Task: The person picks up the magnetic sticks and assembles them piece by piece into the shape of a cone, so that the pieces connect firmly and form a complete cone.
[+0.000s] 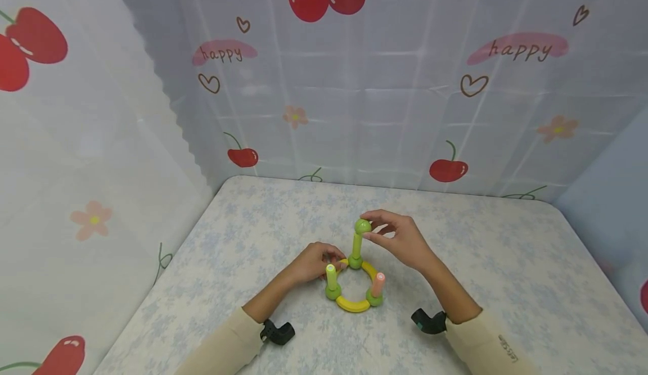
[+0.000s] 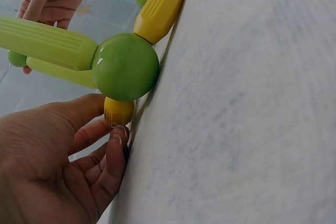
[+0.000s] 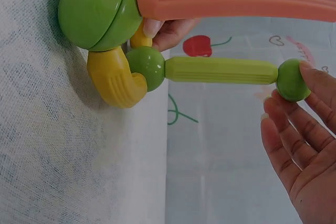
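Note:
A ring of yellow curved bars (image 1: 352,306) joined by green balls (image 1: 332,292) lies on the table. Three rods stand up from those balls: a light green rod (image 1: 331,276) at near left, an orange-pink rod (image 1: 378,284) at near right and another light green rod (image 1: 357,245) at the back. A green ball (image 1: 362,226) caps the back rod, and my right hand (image 1: 402,241) pinches this ball between thumb and fingers. Low at the ring's left side, my left hand (image 1: 311,263) pinches a yellow curved bar (image 2: 118,111); the left wrist view shows its thumb and fingertips there.
The table (image 1: 243,217) has a pale blue floral cover. Behind it hangs a curtain (image 1: 364,105) printed with cherries and hearts, and a similar sheet (image 1: 116,156) hangs at left. Black wrist devices (image 1: 429,322) are worn at both sleeve cuffs.

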`<state>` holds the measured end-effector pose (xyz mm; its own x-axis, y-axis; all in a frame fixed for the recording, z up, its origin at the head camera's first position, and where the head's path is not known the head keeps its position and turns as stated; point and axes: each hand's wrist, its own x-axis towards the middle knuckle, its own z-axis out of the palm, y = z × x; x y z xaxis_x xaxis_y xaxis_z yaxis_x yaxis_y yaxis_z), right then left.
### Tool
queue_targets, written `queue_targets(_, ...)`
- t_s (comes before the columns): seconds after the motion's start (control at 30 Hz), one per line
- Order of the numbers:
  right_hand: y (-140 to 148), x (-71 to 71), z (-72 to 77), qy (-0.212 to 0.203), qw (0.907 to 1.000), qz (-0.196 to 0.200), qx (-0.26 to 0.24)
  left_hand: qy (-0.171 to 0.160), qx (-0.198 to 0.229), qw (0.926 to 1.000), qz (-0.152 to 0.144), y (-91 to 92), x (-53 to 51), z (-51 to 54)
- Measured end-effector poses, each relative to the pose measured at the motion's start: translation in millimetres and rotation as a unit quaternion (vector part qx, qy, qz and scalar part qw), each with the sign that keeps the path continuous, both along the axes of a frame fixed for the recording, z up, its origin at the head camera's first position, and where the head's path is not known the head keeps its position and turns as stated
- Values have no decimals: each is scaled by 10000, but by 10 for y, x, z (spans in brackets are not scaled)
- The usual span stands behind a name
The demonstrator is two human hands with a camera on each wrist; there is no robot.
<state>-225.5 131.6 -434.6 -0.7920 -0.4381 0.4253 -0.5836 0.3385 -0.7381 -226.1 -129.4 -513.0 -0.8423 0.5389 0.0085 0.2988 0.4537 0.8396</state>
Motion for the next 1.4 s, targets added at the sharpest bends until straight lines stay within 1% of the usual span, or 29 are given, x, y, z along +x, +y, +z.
queue_targets(0.1, -14, 15, 4, 28, 10000, 6, 8, -11, -29, 10000, 3, 3, 6, 20)
queue_targets(0.23, -17, 22, 2, 110, 9999, 10, 8, -215, -29, 9998, -56, -27, 11, 67)
queue_targets(0.33, -17, 20, -3, 82, 10000, 22, 21, -373, -69, 9991, -172, -93, -7, 120)
queue_targets(0.43, -17, 16, -5, 0, 10000, 31, 53, -426, -145, 9984, -354, -196, -53, 173)
queue_targets(0.53, -18, 17, -9, -54, 9999, 26, 85, -464, -287, 9966, -620, -312, -105, 245)
queue_targets(0.6, -19, 18, -10, -69, 9999, 25, 97, -542, -441, 9938, -863, -392, -129, 304)
queue_targets(0.67, -23, 20, -7, -70, 9999, 27, 97, -607, -606, 9897, -1150, -461, -137, 377)
queue_targets(0.73, -24, 21, -6, -84, 9999, 30, 95, -722, -640, 9845, -1466, -521, -137, 441)
queue_targets(0.83, -24, 22, -10, -115, 9999, 27, 121, -819, -410, 9765, -1949, -568, -130, 498)
queue_targets(0.97, -22, 21, -20, -187, 9997, 12, 172, -980, 218, 9625, -2519, -541, -116, 504)
queue_targets(1.07, -27, 27, -16, -277, 9994, 55, 184, -1047, 641, 9524, -2791, -467, -104, 473)
queue_targets(1.13, -31, 36, -7, -321, 9993, 108, 187, -949, 837, 9483, -2910, -417, -98, 444)
queue_targets(1.23, -32, 46, 5, -356, 9990, 214, 179, -802, 1060, 9465, -2942, -356, -94, 393)
queue_targets(1.3, -30, 51, 11, -374, 9987, 305, 171, -691, 1115, 9489, -2872, -321, -92, 366)
queue_targets(1.4, -28, 53, 15, -409, 9980, 434, 200, -616, 1116, 9543, -2703, -281, -84, 341)
